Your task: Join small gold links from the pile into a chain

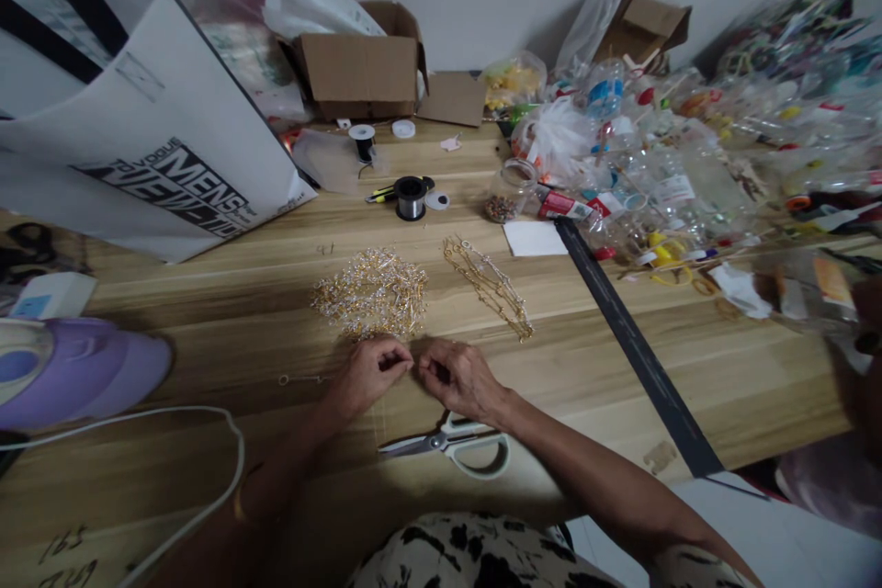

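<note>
My left hand (372,372) and my right hand (463,378) are close together over the table, both with thumb and fingers pinched. Whatever sits between the fingertips is too small to make out. Just beyond my left hand lies a pile of gold and silver chain pieces (376,292). Several linked chains (488,285) stretch out beyond my right hand. A short chain piece with a ring (284,379) rests left of my left hand. Scissors with pale handles (475,452) lie half open just below my right hand, blades pointing left.
Behind the pile stand a wire spool (412,199) and a black thread spool (362,144). A jar of beads (511,191), a black strip (638,344) and heaped plastic bottles (675,175) are to the right. At left are a paper bag (158,129) and a purple device (103,367).
</note>
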`<state>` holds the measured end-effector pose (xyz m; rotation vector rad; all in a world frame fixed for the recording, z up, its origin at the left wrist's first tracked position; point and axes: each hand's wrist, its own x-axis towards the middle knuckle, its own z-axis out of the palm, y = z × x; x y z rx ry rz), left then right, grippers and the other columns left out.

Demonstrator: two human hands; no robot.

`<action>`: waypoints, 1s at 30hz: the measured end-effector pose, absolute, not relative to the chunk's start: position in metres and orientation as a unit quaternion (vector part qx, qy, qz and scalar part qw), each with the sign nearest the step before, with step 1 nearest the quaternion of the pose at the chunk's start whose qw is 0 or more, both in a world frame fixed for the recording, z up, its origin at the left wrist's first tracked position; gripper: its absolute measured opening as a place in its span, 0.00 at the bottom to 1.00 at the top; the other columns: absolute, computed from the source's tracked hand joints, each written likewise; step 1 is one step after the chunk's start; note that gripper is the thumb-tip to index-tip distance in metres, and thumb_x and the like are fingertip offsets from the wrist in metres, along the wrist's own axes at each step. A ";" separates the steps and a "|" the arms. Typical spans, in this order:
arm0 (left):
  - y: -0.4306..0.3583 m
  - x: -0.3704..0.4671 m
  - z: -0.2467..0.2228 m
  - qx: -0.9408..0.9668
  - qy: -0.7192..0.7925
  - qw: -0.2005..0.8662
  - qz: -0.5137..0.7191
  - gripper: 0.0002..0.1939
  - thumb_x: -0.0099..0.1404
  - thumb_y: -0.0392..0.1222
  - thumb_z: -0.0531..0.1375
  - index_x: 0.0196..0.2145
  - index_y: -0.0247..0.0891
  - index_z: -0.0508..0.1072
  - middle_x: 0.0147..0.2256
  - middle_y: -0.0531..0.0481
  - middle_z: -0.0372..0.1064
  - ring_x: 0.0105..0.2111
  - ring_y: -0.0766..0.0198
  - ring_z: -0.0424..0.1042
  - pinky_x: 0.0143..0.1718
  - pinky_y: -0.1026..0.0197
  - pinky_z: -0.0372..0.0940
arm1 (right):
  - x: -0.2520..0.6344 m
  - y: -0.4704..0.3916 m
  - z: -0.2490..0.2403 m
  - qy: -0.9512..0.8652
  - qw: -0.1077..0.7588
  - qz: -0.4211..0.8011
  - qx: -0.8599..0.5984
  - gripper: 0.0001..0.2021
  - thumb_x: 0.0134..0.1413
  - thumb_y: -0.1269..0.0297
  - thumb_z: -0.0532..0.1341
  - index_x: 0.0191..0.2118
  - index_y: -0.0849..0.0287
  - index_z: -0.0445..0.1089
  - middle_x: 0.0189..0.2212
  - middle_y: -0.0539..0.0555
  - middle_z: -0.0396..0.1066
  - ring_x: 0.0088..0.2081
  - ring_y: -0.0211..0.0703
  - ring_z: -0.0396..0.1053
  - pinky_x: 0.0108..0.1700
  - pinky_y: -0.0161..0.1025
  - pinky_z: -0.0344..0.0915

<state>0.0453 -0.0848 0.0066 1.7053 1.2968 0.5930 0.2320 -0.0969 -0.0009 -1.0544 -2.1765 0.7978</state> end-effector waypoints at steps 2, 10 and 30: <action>-0.085 0.045 0.007 0.690 0.522 0.441 0.238 0.05 0.54 0.35 0.58 0.24 0.33 0.73 0.24 0.50 0.71 0.25 0.66 0.69 0.28 0.66 0.62 | 0.231 -0.097 -0.001 -0.816 0.293 0.299 -0.399 0.03 0.53 0.73 0.57 0.31 0.60 0.66 0.26 0.50 0.67 0.25 0.35 0.63 0.29 0.31 0.57; -0.085 0.045 0.007 0.691 0.514 0.451 0.235 0.06 0.55 0.36 0.58 0.24 0.33 0.74 0.24 0.49 0.72 0.26 0.65 0.69 0.28 0.66 0.62 | 0.231 -0.096 -0.006 -0.803 0.286 0.311 -0.420 0.02 0.53 0.72 0.59 0.33 0.58 0.68 0.26 0.49 0.69 0.27 0.37 0.66 0.31 0.31 0.59; -0.083 0.043 0.003 0.651 0.508 0.496 0.269 0.05 0.55 0.37 0.58 0.28 0.34 0.73 0.26 0.49 0.74 0.28 0.65 0.71 0.30 0.66 0.65 | 0.227 -0.095 -0.011 -0.832 0.258 0.272 -0.410 0.05 0.54 0.74 0.58 0.37 0.58 0.67 0.32 0.54 0.72 0.35 0.41 0.70 0.38 0.33 0.62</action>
